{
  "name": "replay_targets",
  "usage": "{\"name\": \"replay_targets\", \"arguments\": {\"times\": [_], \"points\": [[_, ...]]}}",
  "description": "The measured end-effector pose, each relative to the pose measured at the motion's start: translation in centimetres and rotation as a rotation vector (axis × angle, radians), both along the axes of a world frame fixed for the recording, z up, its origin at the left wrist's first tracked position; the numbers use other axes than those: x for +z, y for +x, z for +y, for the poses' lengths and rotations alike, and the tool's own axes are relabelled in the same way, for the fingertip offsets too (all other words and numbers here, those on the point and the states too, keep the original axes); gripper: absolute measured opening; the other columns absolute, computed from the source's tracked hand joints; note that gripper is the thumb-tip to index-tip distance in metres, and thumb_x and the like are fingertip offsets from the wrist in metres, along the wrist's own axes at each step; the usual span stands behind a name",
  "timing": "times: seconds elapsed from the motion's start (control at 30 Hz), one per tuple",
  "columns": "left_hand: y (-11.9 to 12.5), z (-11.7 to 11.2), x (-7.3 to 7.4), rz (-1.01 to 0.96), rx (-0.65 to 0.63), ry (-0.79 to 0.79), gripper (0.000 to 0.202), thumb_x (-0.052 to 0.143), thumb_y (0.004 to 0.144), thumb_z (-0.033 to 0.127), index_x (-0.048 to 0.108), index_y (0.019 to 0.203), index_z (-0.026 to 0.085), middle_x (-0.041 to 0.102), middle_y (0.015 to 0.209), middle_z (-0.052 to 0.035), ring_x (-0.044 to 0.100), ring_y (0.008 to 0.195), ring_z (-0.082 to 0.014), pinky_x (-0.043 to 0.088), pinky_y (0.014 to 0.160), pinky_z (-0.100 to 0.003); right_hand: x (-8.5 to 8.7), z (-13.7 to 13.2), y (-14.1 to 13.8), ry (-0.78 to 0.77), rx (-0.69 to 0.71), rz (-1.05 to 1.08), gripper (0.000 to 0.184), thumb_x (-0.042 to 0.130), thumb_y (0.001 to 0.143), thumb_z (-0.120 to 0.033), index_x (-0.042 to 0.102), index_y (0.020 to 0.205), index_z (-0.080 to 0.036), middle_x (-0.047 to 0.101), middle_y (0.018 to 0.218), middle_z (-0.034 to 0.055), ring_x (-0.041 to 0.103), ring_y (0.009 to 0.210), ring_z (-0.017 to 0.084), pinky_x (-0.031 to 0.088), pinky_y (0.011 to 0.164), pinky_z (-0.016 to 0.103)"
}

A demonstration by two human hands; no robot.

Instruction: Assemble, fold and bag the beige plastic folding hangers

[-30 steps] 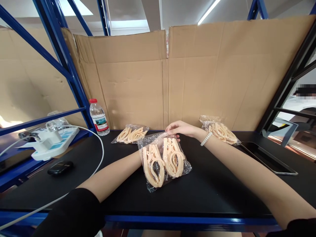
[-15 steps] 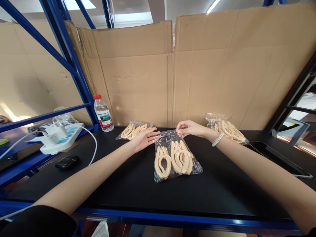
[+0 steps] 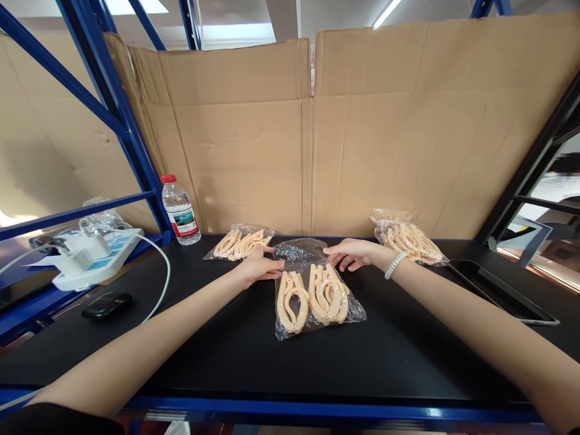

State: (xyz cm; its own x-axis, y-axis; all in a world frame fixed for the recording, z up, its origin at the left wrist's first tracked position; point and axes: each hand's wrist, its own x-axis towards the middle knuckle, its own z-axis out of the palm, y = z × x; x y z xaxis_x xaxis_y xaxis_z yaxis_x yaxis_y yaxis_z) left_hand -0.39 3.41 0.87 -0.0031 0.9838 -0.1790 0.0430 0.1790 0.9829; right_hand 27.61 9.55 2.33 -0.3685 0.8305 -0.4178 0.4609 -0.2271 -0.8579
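Observation:
A clear plastic bag of peach-coloured plastic clips lies flat on the black shelf top. My left hand rests on the bag's upper left corner, fingers curled onto the plastic. On the upper right corner sits my right hand, fingers spread and pressing down; a white coil band circles that wrist. The bag's open top end lies between the two hands.
Two more bags of clips lie at the back, one left, one right. A water bottle stands by the blue post. A power strip, a white cable, a small black case and a tablet lie around. Cardboard walls the back.
My left hand came out from under the bag to its upper left corner. The bag now lies flat with both hands lowered onto its top corners.

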Motion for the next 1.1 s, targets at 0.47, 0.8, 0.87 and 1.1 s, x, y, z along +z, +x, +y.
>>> {"name": "replay_targets", "arguments": {"times": [0.47, 0.8, 0.87, 1.1], "points": [[1.0, -2.2, 3.5, 0.028, 0.037, 0.403, 0.023, 0.075, 0.072, 0.014, 0.053, 0.067, 0.019, 0.073, 0.08, -0.003, 0.071, 0.074, -0.0149, 0.057, 0.087, -0.033, 2.2, -4.4, 0.6, 0.379, -0.136, 0.406, 0.03, 0.077, 0.07, -0.023, 0.053, 0.089, -0.022, 0.067, 0.071, -0.0013, 0.064, 0.068, 0.012, 0.053, 0.064, 0.023], [1.6, -5.3, 7.2, 0.251, -0.005, 0.65, 0.026, 0.075, 0.073, 0.028, 0.072, 0.095, 0.015, 0.075, 0.092, -0.0075, 0.07, 0.091, -0.0213, 0.054, 0.091, -0.037, 5.5, -6.5, 2.9, 0.952, 0.056, 0.457, 0.027, 0.073, 0.079, -0.035, 0.062, 0.1, -0.022, 0.063, 0.073, -0.0018, 0.062, 0.062, 0.012, 0.056, 0.066, 0.032], [1.8, -5.3, 7.1, 0.266, -0.023, 0.628, 0.028, 0.075, 0.073, 0.028, 0.072, 0.097, 0.014, 0.074, 0.094, -0.008, 0.069, 0.091, -0.0215, 0.055, 0.09, -0.038, 5.1, -6.4, 3.3, 0.967, 0.02, 0.397, 0.033, 0.074, 0.078, -0.038, 0.069, 0.105, -0.02, 0.066, 0.074, 0.0006, 0.065, 0.067, 0.015, 0.058, 0.074, 0.037], [2.2, -5.0, 7.0, 0.366, 0.011, 0.667, 0.03, 0.073, 0.073, 0.028, 0.072, 0.099, 0.013, 0.074, 0.088, -0.0078, 0.07, 0.085, -0.0214, 0.056, 0.083, -0.037, 4.7, -7.2, 3.6, 0.991, -0.096, 0.294, 0.036, 0.076, 0.074, -0.041, 0.074, 0.102, -0.018, 0.074, 0.082, 0.0061, 0.07, 0.076, 0.02, 0.059, 0.081, 0.042]]}}
